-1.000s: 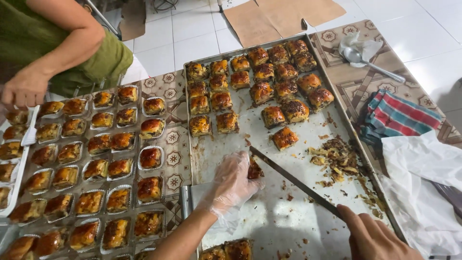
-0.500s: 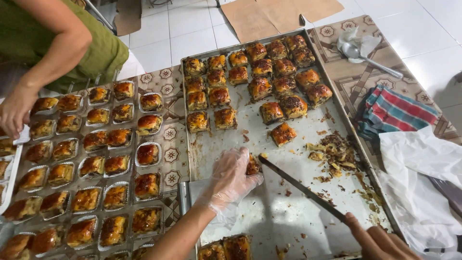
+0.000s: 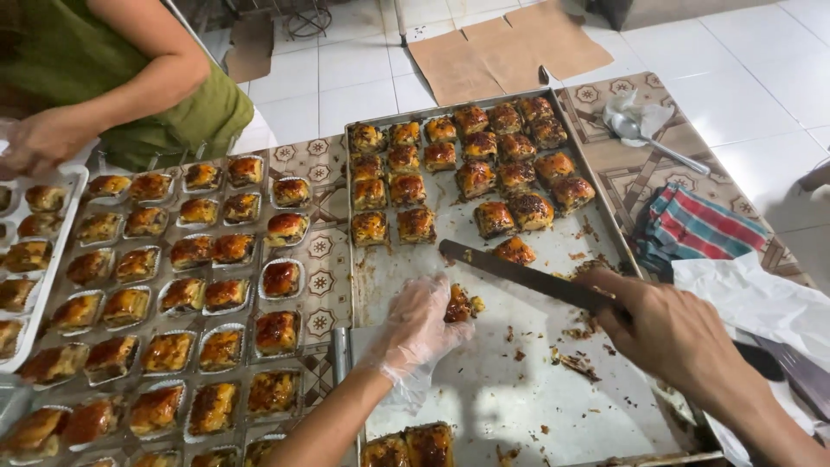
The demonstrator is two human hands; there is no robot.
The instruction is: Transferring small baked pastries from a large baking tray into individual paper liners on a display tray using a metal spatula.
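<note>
Pastry (image 3: 459, 304): a small glazed, flaky brown piece pinched in my left hand (image 3: 419, 333), whose gloved grip is closed on it just above the tray (image 3: 536, 406). It looks light, soft, sticky and crumbly, best taken by its sides with gentle pressure. My right hand (image 3: 679, 333) clenches the handle of a long flat knife (image 3: 519, 275), a stiff metal blade lying low over the tray. Crumbs dot the bare metal. Further pastries (image 3: 467, 169) stand in rows; others sit in clear cups (image 3: 173, 294) on the patterned surface (image 3: 320, 251).
</note>
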